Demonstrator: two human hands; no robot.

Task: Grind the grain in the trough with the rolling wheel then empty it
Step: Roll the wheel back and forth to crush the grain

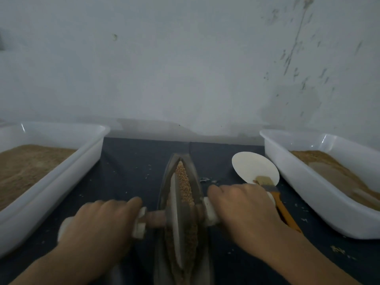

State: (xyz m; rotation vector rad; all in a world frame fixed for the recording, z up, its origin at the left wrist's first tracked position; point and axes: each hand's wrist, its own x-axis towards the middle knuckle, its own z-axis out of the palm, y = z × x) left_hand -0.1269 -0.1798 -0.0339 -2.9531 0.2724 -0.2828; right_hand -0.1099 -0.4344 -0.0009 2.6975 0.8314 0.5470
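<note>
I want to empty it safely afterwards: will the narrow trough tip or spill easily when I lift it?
Probably. The trough is long, narrow and boat-shaped, so it may rock sideways. Loose grain fills its groove and could slide out either pointed end. It looks like metal, likely heavy.

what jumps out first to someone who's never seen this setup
Dead centre, the rolling wheel stands in the narrow trough over coarse grain, with the left hand and right hand on its axle handles. White trays of brown meal flank it, with a round dish and brush at right.
</note>
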